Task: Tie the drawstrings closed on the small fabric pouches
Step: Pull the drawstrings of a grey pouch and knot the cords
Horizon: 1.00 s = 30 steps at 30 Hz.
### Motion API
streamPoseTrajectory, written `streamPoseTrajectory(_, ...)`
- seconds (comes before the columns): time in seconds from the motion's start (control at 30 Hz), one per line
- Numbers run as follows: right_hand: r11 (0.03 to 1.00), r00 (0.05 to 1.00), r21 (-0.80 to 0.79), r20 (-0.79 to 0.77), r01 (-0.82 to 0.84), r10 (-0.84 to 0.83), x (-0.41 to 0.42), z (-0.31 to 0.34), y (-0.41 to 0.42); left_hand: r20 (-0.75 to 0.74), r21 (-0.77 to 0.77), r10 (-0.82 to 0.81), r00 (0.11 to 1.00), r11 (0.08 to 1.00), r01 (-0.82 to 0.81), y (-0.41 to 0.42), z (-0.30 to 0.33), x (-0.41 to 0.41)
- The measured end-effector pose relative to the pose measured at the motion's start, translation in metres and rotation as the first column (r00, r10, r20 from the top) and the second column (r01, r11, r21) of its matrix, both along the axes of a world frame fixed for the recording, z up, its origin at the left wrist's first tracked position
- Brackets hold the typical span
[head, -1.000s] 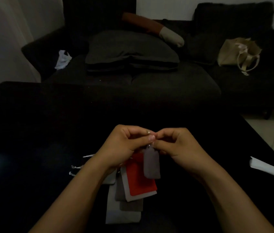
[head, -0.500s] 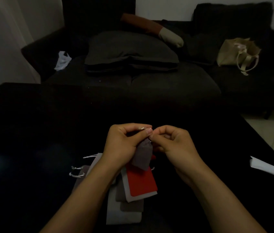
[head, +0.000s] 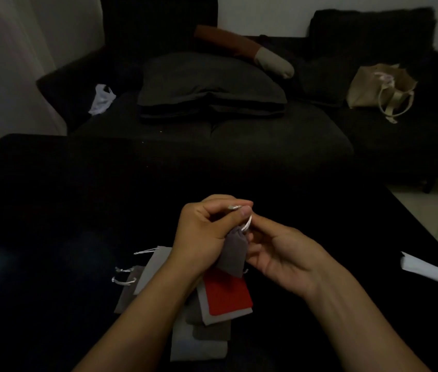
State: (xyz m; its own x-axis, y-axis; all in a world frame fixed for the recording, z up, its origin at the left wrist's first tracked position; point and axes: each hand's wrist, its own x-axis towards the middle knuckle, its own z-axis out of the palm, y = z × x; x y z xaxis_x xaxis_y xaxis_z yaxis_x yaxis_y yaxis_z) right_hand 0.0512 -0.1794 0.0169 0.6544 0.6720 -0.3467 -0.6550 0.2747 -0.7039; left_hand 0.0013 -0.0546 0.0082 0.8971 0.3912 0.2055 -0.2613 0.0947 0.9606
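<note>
I hold a small grey pouch above the dark table. My left hand pinches its white drawstring between thumb and forefinger at the gathered neck. My right hand sits just to the right of the pouch, palm turned up, fingers loosely curled, its fingertips at the drawstring; whether they hold it is unclear. Under my hands lies a pile of flat pouches: a red pouch, a light grey pouch and two grey pouches with white strings sticking out to the left.
The black table fills the lower half of the view. A white paper lies at its right edge. Behind stands a dark sofa with grey pillows, a white plastic bag and a beige tote bag.
The grey pouch has tilted with its neck gathered tight. My right hand has dropped lower, turned palm up and loosened its fingers. My left hand keeps pinching the string.
</note>
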Motion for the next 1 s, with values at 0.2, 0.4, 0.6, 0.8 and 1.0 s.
streamPoseTrajectory(0.2,0.997,0.993,0.043,0.109,-0.061,0.056,0.003,0.000,-0.004,0.048,0.028,0.086,0.995,0.996,-0.087,0.000,0.000,0.000)
streamPoseTrajectory(0.4,0.990,0.986,0.084,0.134,-0.113,0.101,0.001,-0.001,-0.003,-0.090,-0.245,-0.055,0.994,0.969,0.032,-0.005,0.007,-0.004)
streamPoseTrajectory(0.6,0.997,0.973,0.038,0.222,-0.069,0.059,0.005,0.000,-0.008,-0.150,-0.358,-0.122,0.981,0.932,0.061,0.004,0.007,-0.002)
streamPoseTrajectory(0.8,0.859,0.574,-0.417,0.797,0.296,0.189,0.012,-0.002,-0.015,-0.238,-0.417,0.058,0.969,0.896,-0.156,0.010,0.003,0.003)
streamPoseTrajectory(1.0,0.985,0.898,-0.123,0.437,0.122,-0.057,0.010,0.000,-0.004,-0.346,-0.654,-0.086,0.934,0.736,-0.175,0.013,0.006,0.005)
